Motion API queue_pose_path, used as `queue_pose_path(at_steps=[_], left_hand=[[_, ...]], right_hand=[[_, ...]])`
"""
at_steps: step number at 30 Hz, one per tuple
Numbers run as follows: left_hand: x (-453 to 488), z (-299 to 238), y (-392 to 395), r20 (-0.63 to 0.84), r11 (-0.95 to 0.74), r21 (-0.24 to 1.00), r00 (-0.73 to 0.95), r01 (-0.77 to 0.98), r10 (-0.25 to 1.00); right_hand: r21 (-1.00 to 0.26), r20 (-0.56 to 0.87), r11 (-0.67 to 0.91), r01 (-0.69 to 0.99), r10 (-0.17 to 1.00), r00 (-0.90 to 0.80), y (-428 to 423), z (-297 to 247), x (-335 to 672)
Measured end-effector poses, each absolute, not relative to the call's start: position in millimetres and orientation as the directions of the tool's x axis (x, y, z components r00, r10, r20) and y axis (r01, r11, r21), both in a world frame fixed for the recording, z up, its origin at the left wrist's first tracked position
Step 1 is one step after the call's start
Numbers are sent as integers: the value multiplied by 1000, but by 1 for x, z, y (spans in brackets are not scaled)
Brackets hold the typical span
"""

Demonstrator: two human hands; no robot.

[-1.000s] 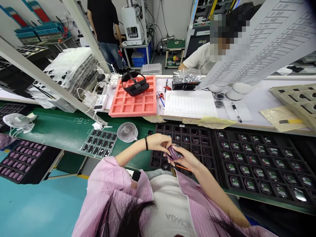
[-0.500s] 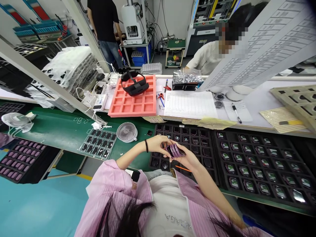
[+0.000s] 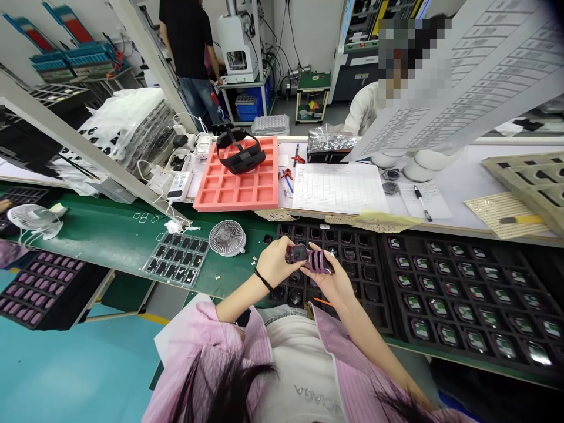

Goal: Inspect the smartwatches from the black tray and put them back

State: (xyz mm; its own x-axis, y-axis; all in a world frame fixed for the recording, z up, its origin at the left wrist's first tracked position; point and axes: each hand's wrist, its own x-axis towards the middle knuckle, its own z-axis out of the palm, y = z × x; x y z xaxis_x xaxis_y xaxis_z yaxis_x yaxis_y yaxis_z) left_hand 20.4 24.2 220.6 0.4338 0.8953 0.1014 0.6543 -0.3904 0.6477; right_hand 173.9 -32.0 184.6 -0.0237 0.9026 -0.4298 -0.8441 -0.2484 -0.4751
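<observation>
While raised above a black compartment tray (image 3: 372, 276), the left hand (image 3: 274, 264) pinches a small dark part (image 3: 298, 254) and the right hand (image 3: 333, 284) grips a purple ribbed part (image 3: 319, 262), the two parts just apart (held close together, seemingly so both stay in clear view).

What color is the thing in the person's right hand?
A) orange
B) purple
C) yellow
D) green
B: the right hand pinches a ribbed purple piece, while the left hand holds a small dark piece.
</observation>
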Motion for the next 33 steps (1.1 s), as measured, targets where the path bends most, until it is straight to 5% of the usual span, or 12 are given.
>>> queue_pose_path(at_steps=[6, 13, 19, 26, 33], left_hand=[[31, 205, 21, 106, -282, 865, 399, 414, 911], [33, 179, 29, -157, 151, 987, 478, 51, 864], [37, 178, 22, -71, 41, 994, 308, 101, 949], [44, 183, 20, -80, 36, 991, 352, 131, 933], [47, 174, 12, -165, 165, 986, 354, 31, 921]], right_hand=[[-479, -403, -129, -868, 911, 87, -30, 186, 165], [-538, -368, -104, -837, 922, 122, -31, 185, 167], [-656, -288, -41, -754, 937, 198, -32, 184, 162], [-824, -194, -4, -567, 942, 274, -35, 175, 157], [-717, -343, -1, -697, 871, 352, -32, 167, 152]])
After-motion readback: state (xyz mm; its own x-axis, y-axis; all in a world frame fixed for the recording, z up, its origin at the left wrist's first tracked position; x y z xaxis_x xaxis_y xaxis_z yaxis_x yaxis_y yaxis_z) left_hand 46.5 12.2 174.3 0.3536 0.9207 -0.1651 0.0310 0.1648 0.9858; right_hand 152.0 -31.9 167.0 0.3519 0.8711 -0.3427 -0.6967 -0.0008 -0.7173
